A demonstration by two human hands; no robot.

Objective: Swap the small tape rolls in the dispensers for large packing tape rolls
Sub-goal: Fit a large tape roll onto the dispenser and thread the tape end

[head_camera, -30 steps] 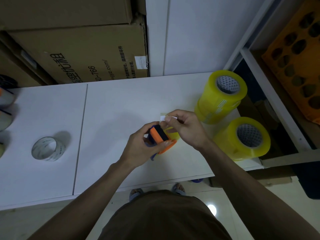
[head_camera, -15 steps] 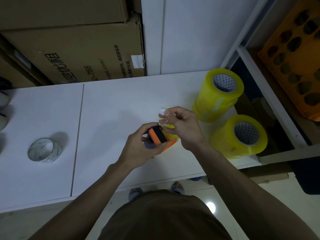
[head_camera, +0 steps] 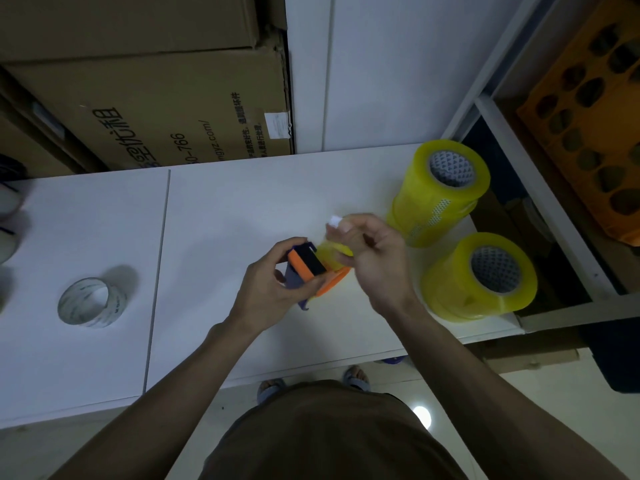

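An orange and black tape dispenser [head_camera: 308,268] with a yellow tape roll [head_camera: 334,256] in it is held over the white table [head_camera: 221,220]. My left hand [head_camera: 273,282] grips the dispenser from the left. My right hand [head_camera: 370,258] pinches the white-tipped free end of the tape [head_camera: 335,221] above the roll. Two stacks of large yellow packing tape rolls stand to the right, one far [head_camera: 440,192] and one near [head_camera: 479,275]. A small clear tape roll [head_camera: 91,301] lies on the table at the left.
Cardboard boxes [head_camera: 166,109] stand behind the table at the left. A white shelf frame [head_camera: 540,202] and an orange crate [head_camera: 588,109] are at the right. More rolls [head_camera: 8,216] show at the left edge. Feet in sandals [head_camera: 356,377] are below the table's front edge.
My right hand has pulled the tape's white-tipped end a little up and away from the dispenser. My left hand keeps its grip on the dispenser.
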